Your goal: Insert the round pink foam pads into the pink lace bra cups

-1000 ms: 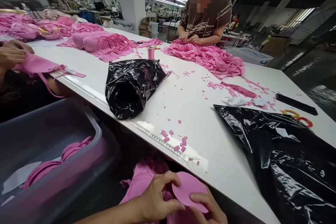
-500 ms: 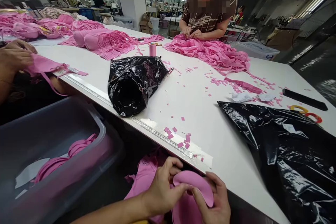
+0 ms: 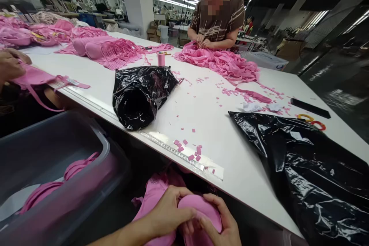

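Observation:
Just below the table's front edge, both of my hands grip a pink padded bra cup (image 3: 203,205). My left hand (image 3: 170,213) has its thumb across the near face and its fingers round the left side. My right hand (image 3: 223,223) is closed on the right side, its thumb close to the left one. Beneath and to the left, more of the pink bra fabric (image 3: 154,196) hangs toward my lap, partly behind my left forearm. The lower part of the cup is cut off by the picture's bottom edge.
On the white table (image 3: 207,123) lie a rolled black plastic bag (image 3: 144,92), a larger black bag (image 3: 302,153), thread (image 3: 161,60), pink scraps and bra piles. A grey bin (image 3: 106,148) stands left. Co-workers handle pink pieces at left and across the table.
The view has shifted slightly. My hands have moved a little down and left with the bra cup, whose curled upper edge now looks rounder and fuller. The thumbs have moved across it.

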The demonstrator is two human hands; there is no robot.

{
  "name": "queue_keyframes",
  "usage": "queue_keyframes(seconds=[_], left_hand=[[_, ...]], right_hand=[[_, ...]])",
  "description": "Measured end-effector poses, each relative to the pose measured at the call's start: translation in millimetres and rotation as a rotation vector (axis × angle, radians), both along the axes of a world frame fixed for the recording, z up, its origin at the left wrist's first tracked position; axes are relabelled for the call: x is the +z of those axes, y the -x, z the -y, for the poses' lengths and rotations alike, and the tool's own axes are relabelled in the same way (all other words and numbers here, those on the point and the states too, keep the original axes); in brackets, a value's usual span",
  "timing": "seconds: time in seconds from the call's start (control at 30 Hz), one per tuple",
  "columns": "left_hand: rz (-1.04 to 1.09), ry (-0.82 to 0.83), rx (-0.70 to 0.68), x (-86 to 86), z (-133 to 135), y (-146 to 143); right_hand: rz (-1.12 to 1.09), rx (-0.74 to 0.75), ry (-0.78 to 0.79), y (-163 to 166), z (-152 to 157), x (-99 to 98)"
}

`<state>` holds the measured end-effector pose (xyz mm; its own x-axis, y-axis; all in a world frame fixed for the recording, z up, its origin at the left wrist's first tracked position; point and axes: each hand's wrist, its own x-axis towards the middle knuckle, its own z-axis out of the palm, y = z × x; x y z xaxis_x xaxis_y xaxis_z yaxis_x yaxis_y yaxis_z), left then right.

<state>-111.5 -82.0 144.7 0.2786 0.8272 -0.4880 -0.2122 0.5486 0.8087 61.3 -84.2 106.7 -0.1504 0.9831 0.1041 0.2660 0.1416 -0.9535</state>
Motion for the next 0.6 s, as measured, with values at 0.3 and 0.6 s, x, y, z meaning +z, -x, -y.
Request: queue_keyframes(seconds=[0.3,0.6], left_hand=[[0.021,-0.029,0.144,-6.6,-4,-2],[-0.169,-0.325,0.052,1.1,8,-8]], right_hand=[[0.143,0.404,-0.201,-21,-12,8.0],[-0.062,-0.076,-0.016,-3,2,5.1]])
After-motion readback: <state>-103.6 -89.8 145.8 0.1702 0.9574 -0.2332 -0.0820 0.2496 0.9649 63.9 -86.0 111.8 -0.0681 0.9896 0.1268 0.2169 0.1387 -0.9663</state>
